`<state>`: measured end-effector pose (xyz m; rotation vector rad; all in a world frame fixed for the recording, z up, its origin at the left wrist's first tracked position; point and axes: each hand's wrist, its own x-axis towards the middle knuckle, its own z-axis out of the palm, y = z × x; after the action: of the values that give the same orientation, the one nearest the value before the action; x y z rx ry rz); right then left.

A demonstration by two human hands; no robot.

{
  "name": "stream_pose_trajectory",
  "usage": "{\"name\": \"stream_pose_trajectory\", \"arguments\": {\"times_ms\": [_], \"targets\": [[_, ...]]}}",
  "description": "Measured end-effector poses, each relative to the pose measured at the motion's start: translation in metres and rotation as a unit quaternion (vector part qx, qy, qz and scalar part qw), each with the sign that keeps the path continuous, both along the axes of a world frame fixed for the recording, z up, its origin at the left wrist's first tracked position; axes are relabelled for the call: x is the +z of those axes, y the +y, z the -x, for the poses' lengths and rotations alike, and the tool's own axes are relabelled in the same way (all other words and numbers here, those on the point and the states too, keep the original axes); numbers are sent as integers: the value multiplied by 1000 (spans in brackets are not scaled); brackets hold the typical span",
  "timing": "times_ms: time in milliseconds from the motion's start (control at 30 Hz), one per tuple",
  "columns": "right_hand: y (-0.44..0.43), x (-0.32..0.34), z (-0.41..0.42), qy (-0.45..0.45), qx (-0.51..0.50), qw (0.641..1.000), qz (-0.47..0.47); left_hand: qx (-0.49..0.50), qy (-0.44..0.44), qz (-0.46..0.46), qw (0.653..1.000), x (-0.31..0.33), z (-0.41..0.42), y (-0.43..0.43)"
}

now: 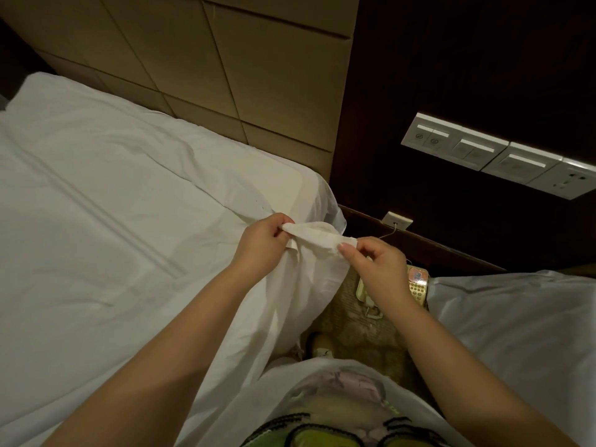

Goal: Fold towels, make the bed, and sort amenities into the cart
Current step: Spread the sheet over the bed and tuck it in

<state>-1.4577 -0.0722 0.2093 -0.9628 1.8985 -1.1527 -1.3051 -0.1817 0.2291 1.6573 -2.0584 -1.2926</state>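
A white bed sheet (106,204) covers the bed on the left and drapes over its right side. Its corner (317,235) is lifted off the bed's top right end, stretched between my two hands. My left hand (263,243) pinches the corner's left part. My right hand (374,259) pinches its right tip between thumb and fingers. The bare mattress corner (306,191) shows just behind the lifted cloth.
A tan padded headboard (225,69) stands behind the bed. A dark wood wall carries a row of white switches and sockets (496,156). A beige telephone (416,285) sits below my right hand. More white bedding (516,333) lies at the right. Patterned carpet (361,337) shows between.
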Motion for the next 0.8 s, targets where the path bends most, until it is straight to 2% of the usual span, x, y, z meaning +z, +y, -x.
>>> {"name": "stream_pose_trajectory", "arguments": {"times_ms": [200, 267, 433, 533, 700, 800], "targets": [[3, -4, 17, 22, -158, 987, -1, 54, 36, 20, 998, -4, -14, -4], [7, -3, 28, 50, -168, 984, -3, 90, 48, 24, 994, -1, -26, -5], [6, 2, 24, 124, -53, 991, -1, 120, 55, 17, 991, 3, -39, 20], [7, 13, 6, 153, 3, 987, 40, 95, 79, 5, 992, 9, -32, 52], [27, 25, -23, 128, 56, 987, 75, 8, 123, 5, 992, 31, -20, 95], [40, 31, -39, 99, 73, 989, 88, -34, 121, 15, 992, 42, -18, 108]]}}
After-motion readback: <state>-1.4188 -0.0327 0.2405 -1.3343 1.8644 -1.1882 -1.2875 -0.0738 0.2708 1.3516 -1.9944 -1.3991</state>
